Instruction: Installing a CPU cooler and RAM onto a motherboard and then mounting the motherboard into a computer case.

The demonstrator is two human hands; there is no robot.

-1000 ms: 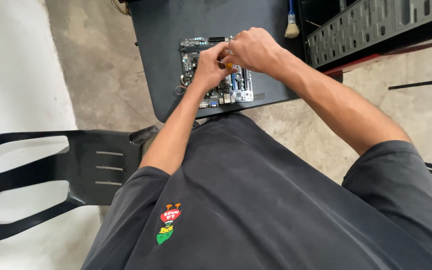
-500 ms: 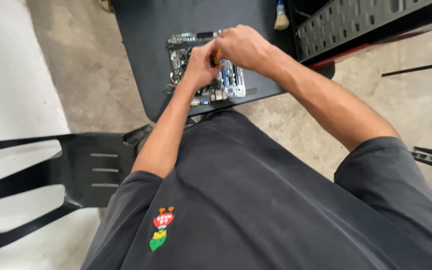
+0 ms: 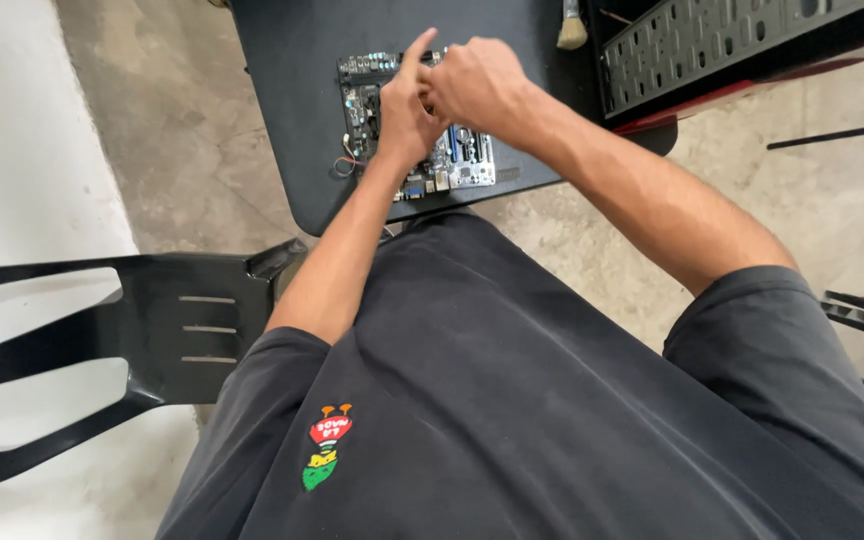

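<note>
Left hand forefinger now raised over circuit board, right hand curled shut, contents hidden

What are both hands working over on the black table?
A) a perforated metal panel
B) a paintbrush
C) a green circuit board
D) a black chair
C: both the left hand and right hand meet above the circuit board lying on the table.

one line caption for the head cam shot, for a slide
Seen from above, left hand and right hand meet over a computer circuit board on a black table, brush nearby.
</note>
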